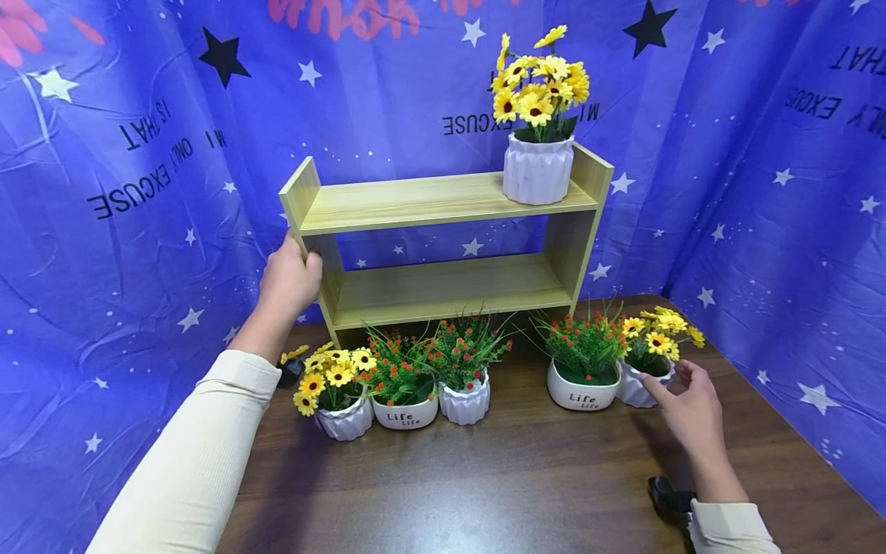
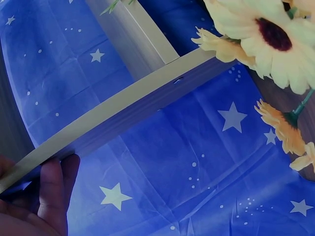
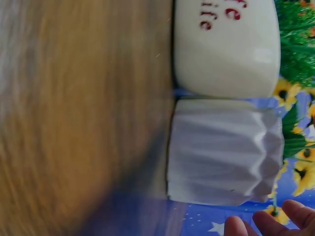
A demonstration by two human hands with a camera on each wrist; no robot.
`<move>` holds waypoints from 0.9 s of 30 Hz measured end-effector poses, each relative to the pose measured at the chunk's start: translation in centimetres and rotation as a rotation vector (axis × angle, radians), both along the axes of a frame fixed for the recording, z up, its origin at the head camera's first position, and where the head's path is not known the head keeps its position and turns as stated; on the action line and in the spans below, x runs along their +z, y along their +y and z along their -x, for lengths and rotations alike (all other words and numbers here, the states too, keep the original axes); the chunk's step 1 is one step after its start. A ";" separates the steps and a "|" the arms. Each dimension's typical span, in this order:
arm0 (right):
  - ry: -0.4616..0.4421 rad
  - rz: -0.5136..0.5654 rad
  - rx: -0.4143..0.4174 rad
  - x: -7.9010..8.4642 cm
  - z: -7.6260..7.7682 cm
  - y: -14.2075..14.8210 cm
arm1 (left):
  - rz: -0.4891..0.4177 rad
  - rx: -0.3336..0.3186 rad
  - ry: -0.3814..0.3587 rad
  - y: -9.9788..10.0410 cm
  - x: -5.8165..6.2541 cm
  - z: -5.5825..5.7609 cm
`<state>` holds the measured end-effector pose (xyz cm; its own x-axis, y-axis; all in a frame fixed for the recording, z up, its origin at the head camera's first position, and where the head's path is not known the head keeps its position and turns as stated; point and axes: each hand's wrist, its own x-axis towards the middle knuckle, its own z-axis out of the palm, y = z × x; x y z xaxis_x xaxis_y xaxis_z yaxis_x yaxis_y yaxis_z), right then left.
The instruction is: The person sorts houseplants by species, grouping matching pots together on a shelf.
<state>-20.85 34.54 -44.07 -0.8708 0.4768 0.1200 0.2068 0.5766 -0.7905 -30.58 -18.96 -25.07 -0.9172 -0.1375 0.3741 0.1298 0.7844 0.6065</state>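
Yellowish wood makes the shelf (image 1: 408, 201), probably stiff and fairly light, right of the left hand (image 1: 292, 275), which grips its side panel (image 1: 301, 194), a sound hold. Just left of the right hand (image 1: 694, 409), whose fingers hold nothing, a white pot (image 1: 632, 388) looks rigid, perhaps fragile; its ribbed wall should resist slipping. Count: one shelf, six pots, three with yellow flowers (image 1: 538, 109), three with red.

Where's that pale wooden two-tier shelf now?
In the head view, the pale wooden two-tier shelf is at centre, behind the row of white flowerpots, the person's left hand gripping its left side panel.
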 end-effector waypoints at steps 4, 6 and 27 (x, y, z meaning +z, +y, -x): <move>-0.041 -0.011 0.027 -0.8 0.7 0.5 | 0.001 0.002 0.001 0.0 0.1 0.0; -0.053 -0.010 0.041 -1.2 1.1 0.5 | 0.002 0.005 0.002 0.1 0.1 -0.1; -0.065 0.127 -0.029 -2.5 3.2 0.2 | 0.010 0.016 0.004 0.0 0.0 -0.1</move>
